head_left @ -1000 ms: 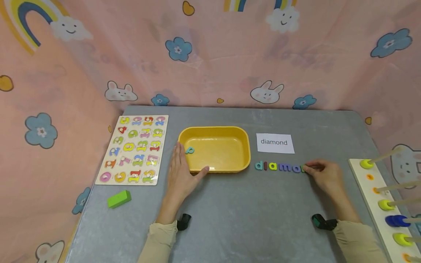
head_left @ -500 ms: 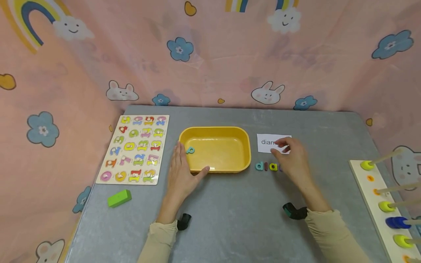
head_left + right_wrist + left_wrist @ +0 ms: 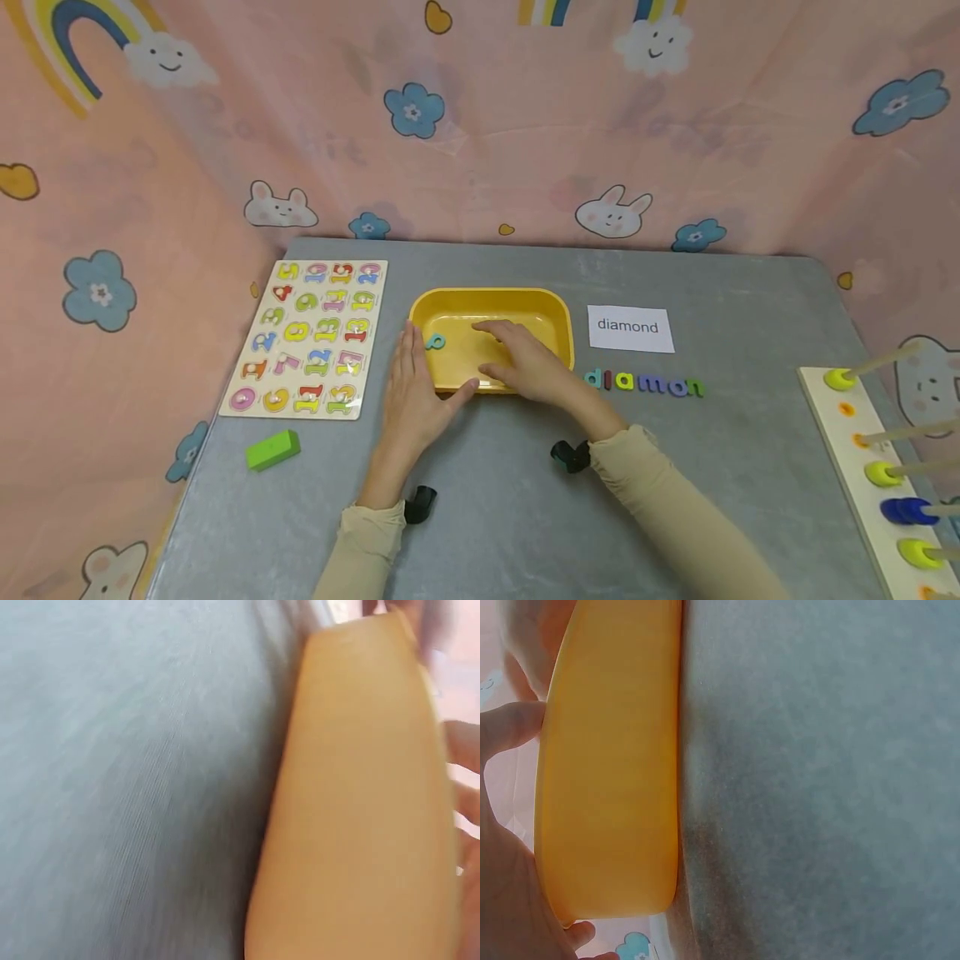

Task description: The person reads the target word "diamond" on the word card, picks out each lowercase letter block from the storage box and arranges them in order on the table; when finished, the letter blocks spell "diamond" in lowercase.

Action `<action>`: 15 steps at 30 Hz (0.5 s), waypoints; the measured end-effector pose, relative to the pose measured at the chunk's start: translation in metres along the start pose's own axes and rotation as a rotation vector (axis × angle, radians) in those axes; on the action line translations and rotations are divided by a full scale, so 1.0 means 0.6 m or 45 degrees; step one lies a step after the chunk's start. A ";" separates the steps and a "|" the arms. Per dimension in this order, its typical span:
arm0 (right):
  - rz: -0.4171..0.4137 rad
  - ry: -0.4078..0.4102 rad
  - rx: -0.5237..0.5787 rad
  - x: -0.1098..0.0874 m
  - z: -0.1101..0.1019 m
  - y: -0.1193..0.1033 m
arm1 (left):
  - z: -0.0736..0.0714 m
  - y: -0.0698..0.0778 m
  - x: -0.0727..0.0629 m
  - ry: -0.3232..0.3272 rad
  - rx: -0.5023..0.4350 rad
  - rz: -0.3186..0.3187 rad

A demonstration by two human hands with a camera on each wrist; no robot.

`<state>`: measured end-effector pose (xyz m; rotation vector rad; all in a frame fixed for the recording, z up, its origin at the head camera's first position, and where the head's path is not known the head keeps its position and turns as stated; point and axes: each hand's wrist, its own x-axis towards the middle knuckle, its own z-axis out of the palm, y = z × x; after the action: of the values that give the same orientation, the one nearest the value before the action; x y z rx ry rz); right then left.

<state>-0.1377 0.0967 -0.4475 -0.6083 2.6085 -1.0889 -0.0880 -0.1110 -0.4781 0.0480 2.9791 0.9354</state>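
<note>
The yellow tray (image 3: 525, 302) stands mid-table in the head view. My left hand (image 3: 416, 400) rests on its left side, fingers straight along the wall and thumb at the front rim. In the left wrist view that thumb (image 3: 514, 727) touches the rim. A teal letter piece (image 3: 435, 342) lies inside at the left end. Over the tray hovers my right hand (image 3: 528, 362), thumb and forefinger spread apart, holding nothing, pointing toward that letter. To the right, coloured letters form "diamon", from a teal d (image 3: 592, 379) to a green n (image 3: 696, 388), below the white card (image 3: 632, 329) printed "diamond".
A number puzzle board (image 3: 303, 337) lies left of the tray, with a green block (image 3: 273, 451) in front of it. At the right edge stands a white pegboard (image 3: 862, 483) with upright sticks and yellow and blue rings. A patterned pink curtain (image 3: 480, 125) hangs behind the table.
My right hand has let go of the green n at the end of the letter row and moved left, past the card, to over the tray. The left hand stays put.
</note>
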 end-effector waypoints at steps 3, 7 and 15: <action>0.000 -0.120 -0.038 0.026 0.018 0.003 | 0.001 0.000 0.000 0.019 0.002 0.023; -0.002 -0.183 -0.081 0.052 0.030 0.007 | 0.001 -0.001 0.001 0.013 0.002 0.021; 0.031 -0.270 -0.254 0.084 0.047 0.001 | 0.001 -0.002 0.002 -0.009 0.018 0.003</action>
<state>-0.1716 0.0562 -0.4707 -0.6917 2.5475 -0.7182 -0.0890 -0.1117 -0.4790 0.0552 2.9801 0.9123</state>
